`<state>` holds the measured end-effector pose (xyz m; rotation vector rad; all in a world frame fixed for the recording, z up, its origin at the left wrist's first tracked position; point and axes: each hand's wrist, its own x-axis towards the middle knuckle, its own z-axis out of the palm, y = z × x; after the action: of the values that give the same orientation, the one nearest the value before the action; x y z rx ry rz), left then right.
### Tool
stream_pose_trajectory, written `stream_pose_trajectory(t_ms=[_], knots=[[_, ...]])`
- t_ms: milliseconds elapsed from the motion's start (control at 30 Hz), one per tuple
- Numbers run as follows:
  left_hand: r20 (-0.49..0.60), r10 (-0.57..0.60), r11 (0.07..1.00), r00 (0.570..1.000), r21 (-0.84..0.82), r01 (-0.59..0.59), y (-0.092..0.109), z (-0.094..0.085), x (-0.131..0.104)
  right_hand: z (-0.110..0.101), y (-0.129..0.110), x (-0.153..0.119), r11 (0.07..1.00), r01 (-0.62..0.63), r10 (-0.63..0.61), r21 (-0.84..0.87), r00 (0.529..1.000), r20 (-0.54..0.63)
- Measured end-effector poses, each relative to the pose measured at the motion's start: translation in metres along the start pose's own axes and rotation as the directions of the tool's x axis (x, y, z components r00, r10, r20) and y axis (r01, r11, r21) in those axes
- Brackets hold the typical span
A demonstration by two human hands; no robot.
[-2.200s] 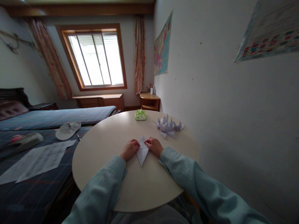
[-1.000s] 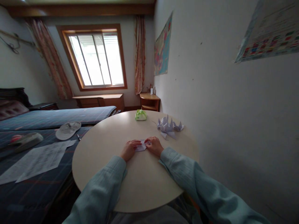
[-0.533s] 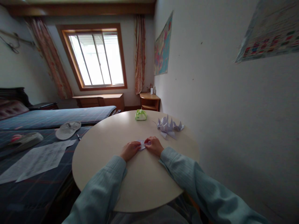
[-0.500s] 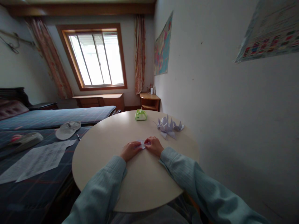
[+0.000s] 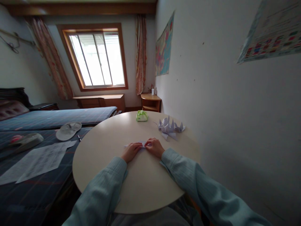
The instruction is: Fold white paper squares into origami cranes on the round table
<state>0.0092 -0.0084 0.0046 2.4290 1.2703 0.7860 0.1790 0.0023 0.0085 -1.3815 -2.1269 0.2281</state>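
Observation:
A small piece of folded white paper lies on the round table, between my two hands. My left hand presses its closed fingers on the paper's left part, and a thin paper point sticks out beyond the knuckles. With thumb and fingers pinched together, my right hand grips the right part. The paper's exact shape is mostly covered by my fingers. Several folded paper cranes stand in a cluster beyond my right hand.
A green and white tissue pack sits near the table's far edge. To the left, a bed holds printed sheets, a pale cap and a pen. The wall runs close along the right.
A thin point of the paper now shows to the left behind my left hand. My fingers have shifted slightly on the paper; the cranes and tissue pack stay put.

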Motion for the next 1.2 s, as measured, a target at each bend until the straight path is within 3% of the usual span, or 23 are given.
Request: stream_pose_trajectory(t_ms=[333,933,1200], knots=[[-0.079,-0.172,0.985,0.982,0.004,0.173,-0.0009,-0.0016,-0.0007,0.0002,0.0025,0.0008,0.999,0.024,-0.024,0.046,1.0,0.018],[-0.112,-0.158,0.986,0.981,0.03,0.162,-0.0048,0.0007,-0.0002,0.0023,0.0037,0.0013,0.998,0.04,-0.041,0.054,0.999,0.023],[-0.098,-0.104,0.994,0.99,0.009,0.106,-0.0053,0.0004,-0.0014,0.0041,0.0057,0.0017,0.997,0.046,-0.047,0.062,0.999,0.026]])
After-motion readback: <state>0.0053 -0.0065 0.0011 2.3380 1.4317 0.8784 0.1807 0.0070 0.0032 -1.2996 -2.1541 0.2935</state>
